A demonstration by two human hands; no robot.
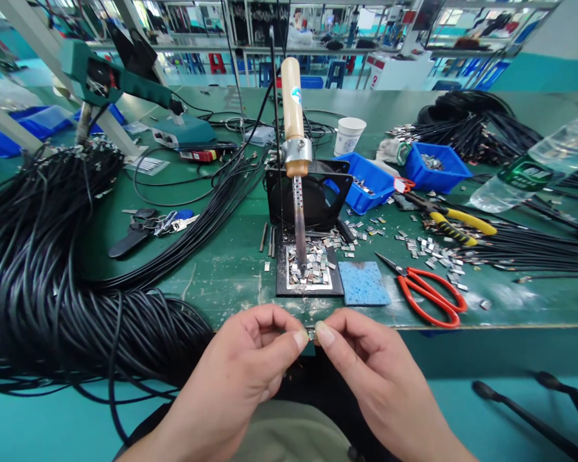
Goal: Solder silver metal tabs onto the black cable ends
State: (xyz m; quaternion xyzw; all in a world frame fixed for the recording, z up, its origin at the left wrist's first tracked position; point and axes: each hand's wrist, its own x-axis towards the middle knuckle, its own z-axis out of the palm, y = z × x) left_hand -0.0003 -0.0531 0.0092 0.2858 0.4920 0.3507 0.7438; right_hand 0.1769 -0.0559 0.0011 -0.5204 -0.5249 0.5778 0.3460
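Note:
My left hand (264, 350) and my right hand (361, 359) meet just in front of the table's edge. Between both thumbs and forefingers they pinch one tiny metallic connector piece (311, 335); most of it is covered by the fingertips. Beyond them a wooden-handled soldering iron (293, 96) hangs tip down in a metal clamp. Its tip points at a pile of small silvery connectors (313, 266) on a black-edged plate (282, 282). To the right of the plate lies a blue sponge (363, 283).
Red-handled scissors (431, 298) and yellow-handled pliers (453, 221) lie to the right. Thick bundles of black cable (77, 295) cover the left and hang over the edge. Blue bins (363, 189), a paper cup (349, 136), a black fan frame (308, 192) and a plastic bottle (525, 170) stand farther back.

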